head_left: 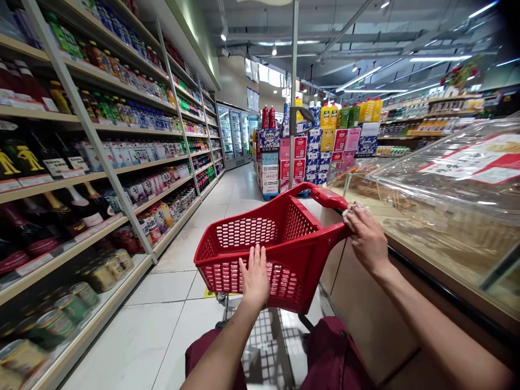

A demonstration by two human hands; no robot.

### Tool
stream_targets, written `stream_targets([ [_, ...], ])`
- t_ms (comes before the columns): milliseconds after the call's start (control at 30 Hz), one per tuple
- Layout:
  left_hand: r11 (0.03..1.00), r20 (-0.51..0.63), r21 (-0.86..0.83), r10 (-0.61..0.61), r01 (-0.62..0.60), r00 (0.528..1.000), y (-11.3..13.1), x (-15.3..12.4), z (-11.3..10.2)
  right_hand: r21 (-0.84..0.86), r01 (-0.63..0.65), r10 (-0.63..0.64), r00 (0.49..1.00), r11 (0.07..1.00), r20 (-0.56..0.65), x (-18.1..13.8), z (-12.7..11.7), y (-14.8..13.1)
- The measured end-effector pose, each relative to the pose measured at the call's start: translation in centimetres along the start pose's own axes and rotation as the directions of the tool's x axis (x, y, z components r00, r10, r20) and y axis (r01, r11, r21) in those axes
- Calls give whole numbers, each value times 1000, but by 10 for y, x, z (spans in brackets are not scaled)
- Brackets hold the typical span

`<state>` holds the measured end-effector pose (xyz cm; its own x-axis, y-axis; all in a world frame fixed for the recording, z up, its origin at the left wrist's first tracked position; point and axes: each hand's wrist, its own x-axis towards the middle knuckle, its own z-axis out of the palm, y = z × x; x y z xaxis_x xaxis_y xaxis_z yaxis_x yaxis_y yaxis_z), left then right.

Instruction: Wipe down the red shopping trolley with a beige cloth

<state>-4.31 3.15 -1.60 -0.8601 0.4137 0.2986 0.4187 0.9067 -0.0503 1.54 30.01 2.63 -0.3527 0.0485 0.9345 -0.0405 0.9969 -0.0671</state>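
Forearms (426, 317) foremost | right hand's (369, 241) fingers clamp cloth (354, 209) at handle (330, 197) | left hand's (257, 279) fingers apart against cart (312, 260) | probably wiping; next needs steady cart

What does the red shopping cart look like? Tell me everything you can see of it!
The shopping cart is bright red and looks like plastic. Its basket has slanting sides with rows of small holes, and a curved handle sticks up at one end. It stands on pale floor tiles beside the counter, turned partly sideways, with the handle toward the picture's right. The left hand lies spread against its near side, and the right hand holds a whitish cloth at the handle.
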Motion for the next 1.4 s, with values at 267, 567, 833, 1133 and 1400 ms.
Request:
stream_targets([
  [267,1000,-11,16,20,-19,1000,-2,1,1,56,118,-119,993,991,19,3,1,-3],
  [567,1000,3,6,20,-20,1000,-4,0,-1,320,118,-173,973,940,149,-76,2,-45],
  [833,999,42,-48,-6,8,999,-2,1,-4,214,46,-47,999,976,1,-49,-8,-16],
  [1133,989,-9,-135,-66,64,998,-17,1,1,291,59,-60,998,955,-7,-39,-10,-26],
  [1400,992,21,-97,-77,79,997,-37,-2,5,359,233,-325,919,904,222,-84,7,-48],
])
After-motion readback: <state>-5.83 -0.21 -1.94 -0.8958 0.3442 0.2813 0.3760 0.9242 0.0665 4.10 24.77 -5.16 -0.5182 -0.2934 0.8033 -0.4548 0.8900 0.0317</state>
